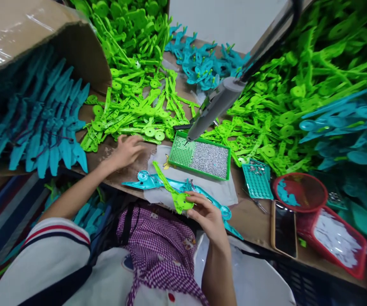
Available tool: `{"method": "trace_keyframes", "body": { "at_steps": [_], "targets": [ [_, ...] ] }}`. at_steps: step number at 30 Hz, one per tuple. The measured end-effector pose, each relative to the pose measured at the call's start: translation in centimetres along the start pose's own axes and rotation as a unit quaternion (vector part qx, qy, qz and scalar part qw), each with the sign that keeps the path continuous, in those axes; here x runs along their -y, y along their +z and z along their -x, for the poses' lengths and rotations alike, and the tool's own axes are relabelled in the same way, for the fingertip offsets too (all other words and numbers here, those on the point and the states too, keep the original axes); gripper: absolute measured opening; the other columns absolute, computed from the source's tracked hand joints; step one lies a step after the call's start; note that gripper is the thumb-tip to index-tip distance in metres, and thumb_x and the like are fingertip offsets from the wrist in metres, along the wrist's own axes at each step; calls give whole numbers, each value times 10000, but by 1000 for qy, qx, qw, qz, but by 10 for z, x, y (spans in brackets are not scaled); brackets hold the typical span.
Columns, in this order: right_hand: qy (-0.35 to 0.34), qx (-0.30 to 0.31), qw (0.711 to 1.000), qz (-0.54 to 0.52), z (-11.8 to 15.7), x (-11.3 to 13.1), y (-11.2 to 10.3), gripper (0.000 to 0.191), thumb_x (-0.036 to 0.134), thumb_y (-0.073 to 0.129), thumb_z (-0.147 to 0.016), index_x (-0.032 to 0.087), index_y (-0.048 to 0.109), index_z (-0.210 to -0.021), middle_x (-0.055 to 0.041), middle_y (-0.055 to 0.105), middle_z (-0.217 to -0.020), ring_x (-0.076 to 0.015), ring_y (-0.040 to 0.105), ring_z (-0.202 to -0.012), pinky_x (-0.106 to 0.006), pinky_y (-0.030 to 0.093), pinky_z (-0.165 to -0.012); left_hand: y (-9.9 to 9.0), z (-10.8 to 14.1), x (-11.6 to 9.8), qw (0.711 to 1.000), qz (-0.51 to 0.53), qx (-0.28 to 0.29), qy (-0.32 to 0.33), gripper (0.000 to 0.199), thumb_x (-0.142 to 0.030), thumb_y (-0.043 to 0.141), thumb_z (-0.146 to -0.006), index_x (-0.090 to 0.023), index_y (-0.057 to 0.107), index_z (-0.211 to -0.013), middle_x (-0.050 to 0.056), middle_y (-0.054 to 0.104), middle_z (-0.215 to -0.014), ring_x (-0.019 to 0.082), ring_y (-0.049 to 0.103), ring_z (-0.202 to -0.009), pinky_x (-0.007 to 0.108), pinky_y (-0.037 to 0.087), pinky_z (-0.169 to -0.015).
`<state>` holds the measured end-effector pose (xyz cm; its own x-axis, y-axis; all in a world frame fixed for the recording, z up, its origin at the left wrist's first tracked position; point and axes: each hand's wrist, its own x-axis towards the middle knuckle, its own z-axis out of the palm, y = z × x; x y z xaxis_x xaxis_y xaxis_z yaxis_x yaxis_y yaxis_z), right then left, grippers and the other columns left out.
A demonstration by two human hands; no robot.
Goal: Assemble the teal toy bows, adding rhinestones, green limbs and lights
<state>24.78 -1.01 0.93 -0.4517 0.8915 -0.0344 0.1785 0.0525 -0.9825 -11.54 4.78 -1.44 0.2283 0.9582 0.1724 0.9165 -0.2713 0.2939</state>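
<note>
Between the fingertips of my right hand point(207, 212) is a lime-green plastic part with a round disc point(182, 202) and a long thin arm. It is held over a long turquoise plastic piece point(151, 182), which lies on a white cloth point(234, 193) at the table's front edge. My left hand point(128, 149) is stretched out at the near side of a heap of lime-green parts point(132, 108), fingers apart and nothing visible in them. Behind the turquoise piece sits a green tray point(199, 173) with small metal screws point(211, 158). A grey electric screwdriver point(215, 108) hangs with its tip over the tray.
On the left, a cardboard box point(37, 25) holds stacked turquoise pieces point(46, 114). More lime-green parts point(266, 114) are heaped at right. A teal tray point(257, 180), a red bowl point(301, 191), a phone point(284, 229) and a red basket of white pieces point(336, 240) stand front right.
</note>
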Motion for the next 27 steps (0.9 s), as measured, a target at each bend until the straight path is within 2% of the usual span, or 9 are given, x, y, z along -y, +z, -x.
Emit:
{"method": "trace_keyframes", "body": {
  "at_steps": [2, 5, 9, 14, 17, 19, 22, 24, 27],
  "targets": [
    [-2, -21, 1000, -5, -1, -4, -2, 298, 485, 704, -792, 262, 717, -991, -105, 698, -1180, -254, 657, -1108, -392, 594, -828, -1, 23, -5, 999, 27, 39, 17, 256, -270, 520, -906, -304, 702, -1082, 97, 619, -1283, 295, 491, -1268, 561, 228, -1081],
    [2, -44, 999, -29, -6, -7, -3, 291, 502, 711, -779, 253, 710, -929, -100, 719, -1138, -259, 661, -1104, -396, 590, -830, 5, 48, -5, 997, 46, 66, 12, 205, -325, 555, -899, -276, 717, -1015, 97, 663, -1201, 287, 527, -1209, 520, 250, -1077],
    [2, -41, 998, -43, -26, 1, 2, 321, 526, 721, -760, 239, 709, -902, -104, 719, -1137, -258, 659, -1111, -412, 574, -872, 8, 49, -6, 997, 64, 44, -18, 197, -284, 505, -920, -226, 689, -882, 94, 702, -1091, 259, 603, -1075, 485, 333, -1007],
    [-11, 9, 999, -29, -48, 16, 10, 298, 485, 753, -740, 242, 717, -908, -79, 720, -1137, -211, 686, -1044, -364, 585, -845, -29, 64, -39, 992, 123, -12, 5, 197, -264, 451, -948, -218, 641, -927, 61, 694, -909, 207, 621, -899, 371, 441, -872],
    [-22, 45, 999, -13, -55, 16, 19, 284, 472, 721, -779, 231, 708, -928, -85, 716, -1147, -200, 696, -1025, -350, 589, -833, -43, 93, -59, 986, 158, 19, 42, 122, -268, 514, -934, -229, 626, -907, 34, 652, -809, 181, 595, -782, 312, 464, -749],
    [-48, 75, 996, 26, -61, 13, 28, 282, 469, 695, -804, 223, 702, -944, -92, 709, -1169, -207, 685, -1063, -372, 570, -888, -34, 108, -66, 994, 110, -1, 19, 145, -286, 548, -921, -210, 595, -806, 48, 631, -807, 194, 584, -777, 322, 457, -722],
    [-107, 121, 980, 119, -74, 8, 43, 251, 441, 660, -842, 216, 695, -947, -104, 699, -1199, -224, 658, -1127, -416, 519, -979, -6, 120, -66, 995, 48, -74, -37, 204, -266, 517, -941, -189, 544, -754, 105, 661, -995, 218, 611, -901, 351, 460, -780],
    [-141, 143, 965, 167, -82, 6, 50, 226, 416, 622, -877, 218, 685, -965, -109, 686, -1225, -222, 654, -1129, -422, 512, -981, 10, 123, -66, 991, 72, -106, -35, 249, -252, 523, -945, -192, 496, -705, 99, 681, -1040, 196, 630, -913, 330, 467, -794],
    [-183, 170, 943, 219, -92, 5, 60, 227, 390, 607, -892, 221, 662, -1032, -112, 678, -1230, -225, 639, -1137, -435, 499, -985, 20, 126, -72, 982, 119, -143, -21, 333, -233, 551, -938, -198, 416, -635, 55, 712, -930, 150, 646, -833, 284, 472, -760]
  ]
}}
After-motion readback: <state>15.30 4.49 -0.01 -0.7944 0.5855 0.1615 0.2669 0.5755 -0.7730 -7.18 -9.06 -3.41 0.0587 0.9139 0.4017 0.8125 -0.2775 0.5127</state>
